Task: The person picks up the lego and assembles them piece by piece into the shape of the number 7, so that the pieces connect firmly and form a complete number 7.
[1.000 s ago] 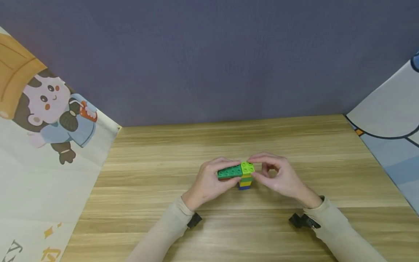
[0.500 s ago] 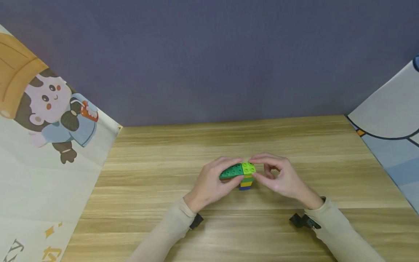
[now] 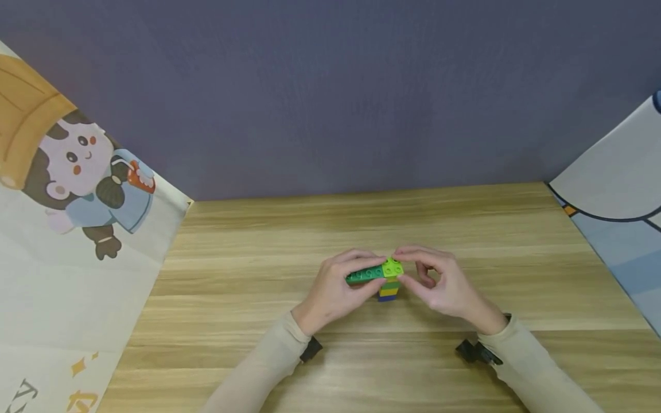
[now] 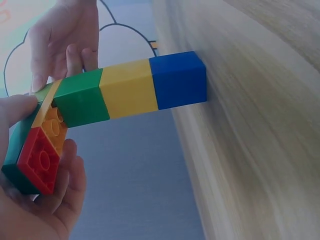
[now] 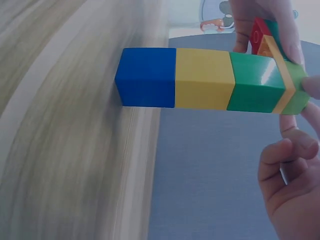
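A tower of toy building bricks stands on the table, with a blue brick (image 4: 179, 80) at its foot, then a yellow brick (image 4: 128, 89) and a green brick (image 4: 82, 100). Above these lies a thin orange plate (image 5: 283, 82) that juts out to the left. On top sit a lime green brick (image 3: 392, 268) and, beside it, a dark green brick (image 3: 366, 275). A red brick (image 4: 34, 155) hangs under the dark green one's outer end. My left hand (image 3: 333, 287) grips the dark green brick between fingers and thumb. Thumb and forefinger of my right hand (image 3: 444, 284) pinch the lime green brick.
The wood-grain table (image 3: 248, 246) surrounds the tower. A dark blue-grey panel (image 3: 330, 103) rises behind its back edge. Printed panels flank it, a cartoon figure (image 3: 85, 172) on the left one. Each wrist carries a black camera mount (image 3: 477, 351).
My left hand and the top bricks have shifted slightly right, and the left fingers cover more of the dark green brick's studs. My right hand keeps its pinch, almost in place.
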`<act>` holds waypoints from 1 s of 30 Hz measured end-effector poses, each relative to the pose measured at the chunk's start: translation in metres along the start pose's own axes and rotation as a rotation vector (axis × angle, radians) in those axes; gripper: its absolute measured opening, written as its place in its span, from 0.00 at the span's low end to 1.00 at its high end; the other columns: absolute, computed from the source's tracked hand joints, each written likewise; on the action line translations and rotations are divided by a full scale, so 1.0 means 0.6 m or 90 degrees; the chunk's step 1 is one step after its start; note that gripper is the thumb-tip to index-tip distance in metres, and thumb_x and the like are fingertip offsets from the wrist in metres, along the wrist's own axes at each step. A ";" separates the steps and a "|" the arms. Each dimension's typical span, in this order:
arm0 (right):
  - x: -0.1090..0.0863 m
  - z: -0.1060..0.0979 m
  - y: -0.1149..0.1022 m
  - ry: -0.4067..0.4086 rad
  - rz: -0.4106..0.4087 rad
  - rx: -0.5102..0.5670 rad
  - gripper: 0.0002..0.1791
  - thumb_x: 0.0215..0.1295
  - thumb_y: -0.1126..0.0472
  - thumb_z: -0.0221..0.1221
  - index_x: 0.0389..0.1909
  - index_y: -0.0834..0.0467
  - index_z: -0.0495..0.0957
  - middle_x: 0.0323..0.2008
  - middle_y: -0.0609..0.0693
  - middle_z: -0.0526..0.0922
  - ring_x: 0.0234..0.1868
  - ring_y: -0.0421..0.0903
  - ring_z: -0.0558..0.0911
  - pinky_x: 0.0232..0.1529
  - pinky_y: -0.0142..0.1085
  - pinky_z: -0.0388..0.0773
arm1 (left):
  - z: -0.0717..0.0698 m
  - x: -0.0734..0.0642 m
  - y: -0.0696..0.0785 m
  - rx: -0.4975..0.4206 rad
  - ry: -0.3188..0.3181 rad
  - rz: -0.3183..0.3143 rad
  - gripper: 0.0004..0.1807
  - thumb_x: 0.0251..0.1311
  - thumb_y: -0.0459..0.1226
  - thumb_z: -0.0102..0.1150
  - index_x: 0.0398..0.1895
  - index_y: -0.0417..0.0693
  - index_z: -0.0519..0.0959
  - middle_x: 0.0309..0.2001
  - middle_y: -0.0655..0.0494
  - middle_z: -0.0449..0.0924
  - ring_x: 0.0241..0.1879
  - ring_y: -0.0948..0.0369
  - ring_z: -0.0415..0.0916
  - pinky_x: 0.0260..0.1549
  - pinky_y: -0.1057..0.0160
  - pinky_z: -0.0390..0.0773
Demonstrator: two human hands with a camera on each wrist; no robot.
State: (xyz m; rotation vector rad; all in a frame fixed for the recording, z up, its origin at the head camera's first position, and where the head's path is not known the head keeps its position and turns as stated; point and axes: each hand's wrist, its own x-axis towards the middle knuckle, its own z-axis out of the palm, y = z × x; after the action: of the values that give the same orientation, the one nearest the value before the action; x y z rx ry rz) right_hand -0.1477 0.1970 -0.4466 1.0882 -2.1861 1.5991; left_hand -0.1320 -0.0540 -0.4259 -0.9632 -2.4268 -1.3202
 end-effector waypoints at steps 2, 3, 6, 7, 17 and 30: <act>0.000 0.001 -0.001 0.001 0.001 -0.002 0.28 0.52 0.82 0.71 0.55 0.62 0.86 0.53 0.63 0.87 0.19 0.35 0.68 0.18 0.24 0.66 | 0.000 0.000 0.002 -0.003 -0.001 -0.006 0.20 0.63 0.37 0.77 0.58 0.47 0.88 0.54 0.54 0.89 0.54 0.59 0.87 0.53 0.70 0.84; -0.001 0.002 -0.001 0.001 0.001 -0.003 0.28 0.52 0.82 0.71 0.55 0.61 0.86 0.53 0.62 0.87 0.19 0.35 0.68 0.18 0.24 0.66 | 0.000 0.000 0.002 -0.007 -0.002 -0.009 0.20 0.63 0.37 0.77 0.58 0.47 0.88 0.54 0.54 0.89 0.54 0.59 0.87 0.53 0.70 0.84; -0.002 0.004 0.004 0.004 -0.020 -0.001 0.29 0.51 0.82 0.71 0.56 0.62 0.85 0.55 0.56 0.88 0.18 0.34 0.67 0.17 0.24 0.65 | 0.002 -0.001 0.001 -0.009 0.002 -0.007 0.20 0.63 0.37 0.77 0.58 0.47 0.88 0.54 0.54 0.89 0.54 0.60 0.87 0.53 0.70 0.84; -0.002 0.005 0.006 0.004 -0.028 0.002 0.29 0.51 0.82 0.71 0.56 0.62 0.85 0.55 0.55 0.88 0.18 0.33 0.67 0.17 0.24 0.65 | 0.003 -0.001 0.000 -0.008 0.005 -0.003 0.20 0.63 0.37 0.76 0.59 0.47 0.88 0.54 0.54 0.89 0.54 0.60 0.87 0.53 0.70 0.84; -0.004 0.006 0.018 -0.004 -0.053 0.006 0.28 0.54 0.80 0.72 0.57 0.61 0.84 0.54 0.52 0.87 0.17 0.30 0.65 0.17 0.24 0.65 | 0.004 -0.004 -0.004 0.002 0.005 0.008 0.20 0.65 0.37 0.75 0.59 0.47 0.87 0.55 0.54 0.88 0.54 0.60 0.87 0.54 0.70 0.84; -0.012 0.009 0.012 -0.001 -0.002 -0.012 0.32 0.51 0.82 0.73 0.59 0.62 0.83 0.50 0.51 0.87 0.18 0.31 0.68 0.17 0.26 0.68 | -0.011 -0.004 0.005 0.044 -0.042 -0.007 0.22 0.68 0.40 0.73 0.63 0.50 0.85 0.56 0.56 0.87 0.52 0.62 0.86 0.50 0.71 0.84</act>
State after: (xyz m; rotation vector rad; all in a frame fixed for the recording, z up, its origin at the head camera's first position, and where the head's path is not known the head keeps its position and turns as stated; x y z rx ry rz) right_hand -0.1463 0.1962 -0.4582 1.0880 -2.1951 1.5734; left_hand -0.1291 -0.0592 -0.4216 -0.9919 -2.5132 -1.2177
